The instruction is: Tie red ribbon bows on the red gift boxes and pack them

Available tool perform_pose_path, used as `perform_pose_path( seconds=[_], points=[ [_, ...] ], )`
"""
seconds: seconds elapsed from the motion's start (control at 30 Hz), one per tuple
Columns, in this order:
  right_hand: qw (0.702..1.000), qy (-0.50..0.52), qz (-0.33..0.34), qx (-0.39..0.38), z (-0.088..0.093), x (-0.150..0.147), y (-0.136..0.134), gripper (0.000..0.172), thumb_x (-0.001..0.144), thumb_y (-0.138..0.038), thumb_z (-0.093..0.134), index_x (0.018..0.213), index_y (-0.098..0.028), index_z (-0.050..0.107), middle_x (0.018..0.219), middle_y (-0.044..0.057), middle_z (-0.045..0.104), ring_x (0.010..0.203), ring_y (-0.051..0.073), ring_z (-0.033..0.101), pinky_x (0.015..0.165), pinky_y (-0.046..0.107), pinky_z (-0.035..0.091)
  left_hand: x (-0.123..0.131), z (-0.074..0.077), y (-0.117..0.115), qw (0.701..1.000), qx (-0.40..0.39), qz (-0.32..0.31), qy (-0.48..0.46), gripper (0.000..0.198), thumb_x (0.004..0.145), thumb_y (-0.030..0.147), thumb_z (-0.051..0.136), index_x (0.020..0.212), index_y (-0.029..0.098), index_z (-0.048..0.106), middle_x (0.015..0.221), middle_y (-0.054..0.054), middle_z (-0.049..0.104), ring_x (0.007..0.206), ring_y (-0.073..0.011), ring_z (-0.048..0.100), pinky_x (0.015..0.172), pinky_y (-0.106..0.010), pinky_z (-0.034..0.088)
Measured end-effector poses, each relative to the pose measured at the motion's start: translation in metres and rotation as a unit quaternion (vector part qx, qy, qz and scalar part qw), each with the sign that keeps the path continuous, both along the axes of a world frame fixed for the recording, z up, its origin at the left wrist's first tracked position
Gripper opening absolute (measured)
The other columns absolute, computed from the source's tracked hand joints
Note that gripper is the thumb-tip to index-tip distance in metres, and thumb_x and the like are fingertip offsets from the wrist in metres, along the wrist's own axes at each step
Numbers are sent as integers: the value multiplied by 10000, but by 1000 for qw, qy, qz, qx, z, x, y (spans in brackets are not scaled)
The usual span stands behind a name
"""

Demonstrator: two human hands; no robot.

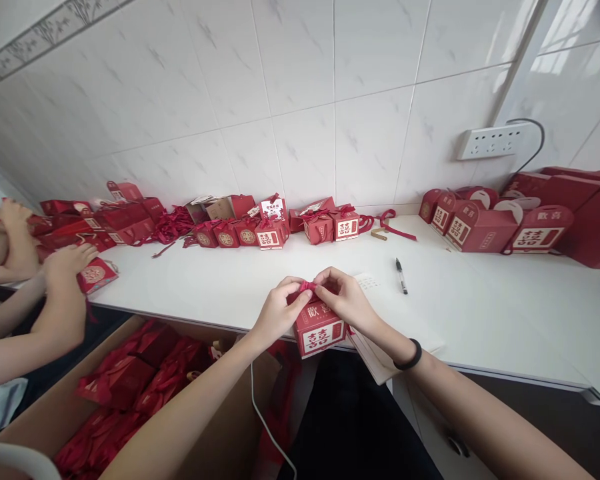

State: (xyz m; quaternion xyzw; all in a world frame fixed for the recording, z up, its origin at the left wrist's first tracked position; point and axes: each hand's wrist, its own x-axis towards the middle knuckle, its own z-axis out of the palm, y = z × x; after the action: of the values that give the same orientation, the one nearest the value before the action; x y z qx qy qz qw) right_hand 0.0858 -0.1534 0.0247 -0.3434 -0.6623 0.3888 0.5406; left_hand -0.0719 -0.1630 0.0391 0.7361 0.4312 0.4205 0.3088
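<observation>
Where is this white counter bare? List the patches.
Bare: the white counter between the wall row of small red ribboned boxes and the held red paper gift box; also right of the black pen, before the large red cartons. Crowded: the left end, by another person's hands.

The desk (505,300) lies open in the middle around a pen (401,275), hemmed by red boxes (260,230) along the wall and bigger boxes (485,223) at right.
</observation>
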Motion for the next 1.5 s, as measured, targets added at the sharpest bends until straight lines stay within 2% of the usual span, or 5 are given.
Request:
perform_pose_path(
  seconds=[0.5, 0.7, 0.87, 1.13, 1.5],
  points=[
    [996, -63, -11, 56, 3, 2, -1, 53, 823, -243, 496, 821, -191, 507, 790, 21, 593, 747, 167, 594, 727, 320, 484, 0, -7, 7, 988, -105, -23, -112, 277, 815, 355, 489, 763, 144, 661, 1187, -86, 574, 1064, -217, 545, 842, -295, 465],
    [968, -131, -65, 202, 2, 11, -8, 43, 848, -228, 549, 841, -188, 562, 1039, 97, 536, 1036, 224, 547, 851, 368, 489, 2, -6, 8, 980, -132, -26, -149, 292, 806, 364, 494, 797, 138, 678, 1254, -85, 560, 1102, -230, 543, 860, -288, 472],
    [949, -185, -70, 246, 1, 18, -11, 34, 849, -200, 580, 861, -182, 606, 1083, 100, 505, 1007, 218, 567, 840, 365, 514, 2, -6, 7, 978, -140, -40, -153, 296, 816, 349, 481, 937, 146, 660, 1275, -86, 548, 1086, -227, 557, 854, -302, 470],
    [941, -212, -74, 254, 7, 22, -9, 144, 858, -137, 522, 757, -181, 614, 998, 80, 546, 847, 183, 603, 750, 323, 538, -6, -2, 6, 1000, -12, 15, -4, 307, 899, 321, 362, 952, 188, 634, 1227, -58, 570, 1212, -189, 451, 1021, -315, 344],
    [914, -282, -71, 283, 19, 43, -21, 173, 885, -124, 440, 822, -181, 591, 934, 88, 531, 762, 182, 584, 685, 320, 522, -13, 3, -7, 954, 164, 148, 201, 285, 884, 242, 393, 680, 183, 584, 966, -58, 582, 913, -201, 496, 810, -367, 371]
  ],
)
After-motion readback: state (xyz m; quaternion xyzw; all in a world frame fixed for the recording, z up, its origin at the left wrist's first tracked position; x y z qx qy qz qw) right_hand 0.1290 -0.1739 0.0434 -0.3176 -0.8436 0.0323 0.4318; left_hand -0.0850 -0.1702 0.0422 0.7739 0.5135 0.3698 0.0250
